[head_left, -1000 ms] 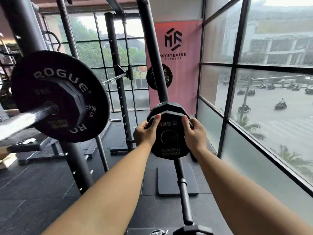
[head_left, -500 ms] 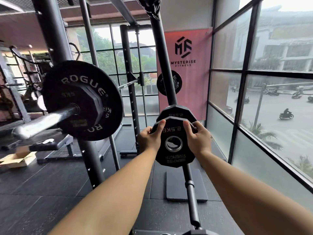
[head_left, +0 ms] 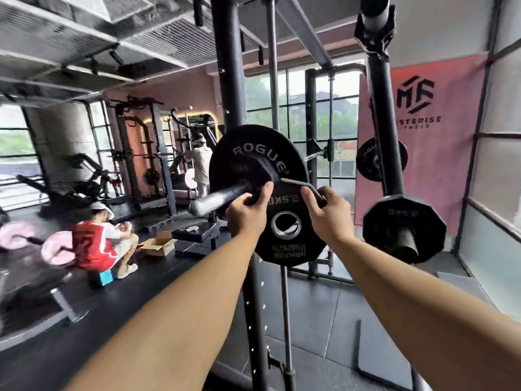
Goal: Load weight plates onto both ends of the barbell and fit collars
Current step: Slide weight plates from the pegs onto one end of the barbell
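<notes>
Left hand (head_left: 248, 217): grips small plate's upper left edge, thumb on its face.
Right hand (head_left: 328, 218): grips upper right edge.
Small plate (head_left: 284, 251): upright, in front of Rogue plate (head_left: 253, 159), beside sleeve (head_left: 217, 198) end; hole not on sleeve.

barbell sleeve (head_left: 218, 198) blurred, banner (head_left: 442, 170) partly hidden

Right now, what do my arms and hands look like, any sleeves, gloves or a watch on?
The left forearm and right forearm are bare right to the frame's edge: no sleeves, wraps or watch. The left hand and right hand wear no gloves, and no ring shows on the visible fingers.
</notes>
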